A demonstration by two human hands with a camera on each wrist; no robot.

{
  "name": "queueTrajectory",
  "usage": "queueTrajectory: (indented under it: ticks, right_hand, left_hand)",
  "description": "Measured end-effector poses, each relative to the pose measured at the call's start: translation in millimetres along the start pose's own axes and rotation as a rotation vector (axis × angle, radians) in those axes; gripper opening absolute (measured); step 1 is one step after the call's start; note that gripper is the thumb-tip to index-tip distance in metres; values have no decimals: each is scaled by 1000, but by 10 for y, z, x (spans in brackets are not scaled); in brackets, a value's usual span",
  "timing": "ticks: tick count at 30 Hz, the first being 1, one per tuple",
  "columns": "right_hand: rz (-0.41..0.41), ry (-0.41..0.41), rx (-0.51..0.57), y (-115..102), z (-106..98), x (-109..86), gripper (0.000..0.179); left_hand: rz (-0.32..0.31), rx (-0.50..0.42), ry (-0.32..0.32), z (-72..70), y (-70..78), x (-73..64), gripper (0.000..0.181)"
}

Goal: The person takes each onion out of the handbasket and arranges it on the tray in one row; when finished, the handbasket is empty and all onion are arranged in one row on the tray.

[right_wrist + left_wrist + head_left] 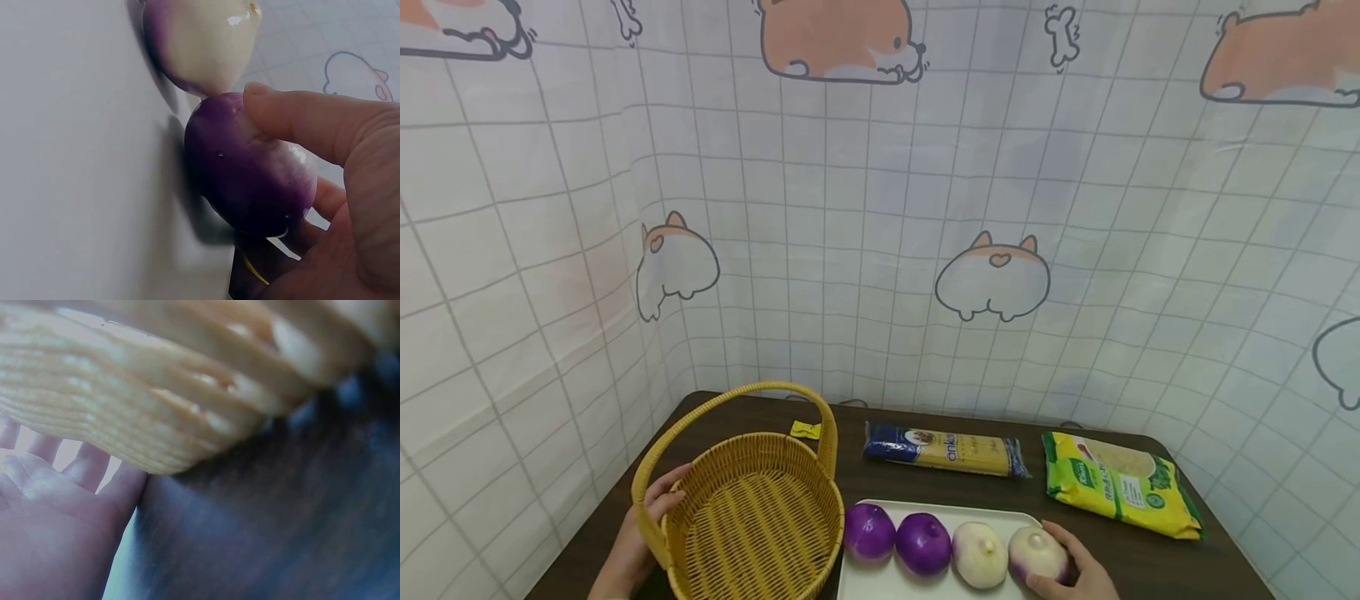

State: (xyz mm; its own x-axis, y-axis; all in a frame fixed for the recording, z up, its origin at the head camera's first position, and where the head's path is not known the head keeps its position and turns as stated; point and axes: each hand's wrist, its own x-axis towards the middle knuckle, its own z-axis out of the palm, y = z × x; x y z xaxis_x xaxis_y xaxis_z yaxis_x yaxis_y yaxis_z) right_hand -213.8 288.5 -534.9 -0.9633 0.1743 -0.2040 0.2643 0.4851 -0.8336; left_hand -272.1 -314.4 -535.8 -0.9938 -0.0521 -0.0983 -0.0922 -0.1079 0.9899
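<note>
A round yellow wicker basket (752, 533) with a tall arched handle stands on the dark table. At its left side is my left hand (647, 525). In the left wrist view the palm (56, 512) faces the basket's wall (112, 406), the fingers spread and partly hidden behind it. My right hand (1078, 571) grips the rightmost purple-and-white turnip (1036, 552), thumb on one side and fingers on the other. That turnip (250, 165) is beside another one (200, 44) on a white tray (895, 583). Two glossy purple ones (923, 543) sit farther left in the row.
Behind the tray lies a pack of pasta (947, 448). A yellow-green Knorr packet (1120, 483) is at the right. A small yellow packet (806, 429) lies behind the basket. A grid-patterned curtain (865, 208) with cartoon dogs surrounds the table's back and sides.
</note>
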Motion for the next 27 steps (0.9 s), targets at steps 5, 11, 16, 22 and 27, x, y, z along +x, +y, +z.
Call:
queueTrajectory:
  ticks: [5, 11, 16, 22, 27]
  right_hand:
    - [-11, -12, 5, 24, 8, 20, 97]
    - [6, -34, 13, 16, -6, 30, 108]
    - [9, -43, 29, 21, -9, 21, 104]
    - [16, 2, 17, -16, -25, 1, 98]
    - [-15, 26, 24, -37, -50, -5, 92]
  left_hand:
    - [3, -5, 4, -1, -13, 4, 50]
    - [7, -6, 2, 2, -8, 3, 51]
    - [-12, -10, 12, -2, -8, -10, 53]
    - [-9, -11, -2, 19, 27, -22, 57]
    - [12, -28, -19, 8, 40, -46, 57]
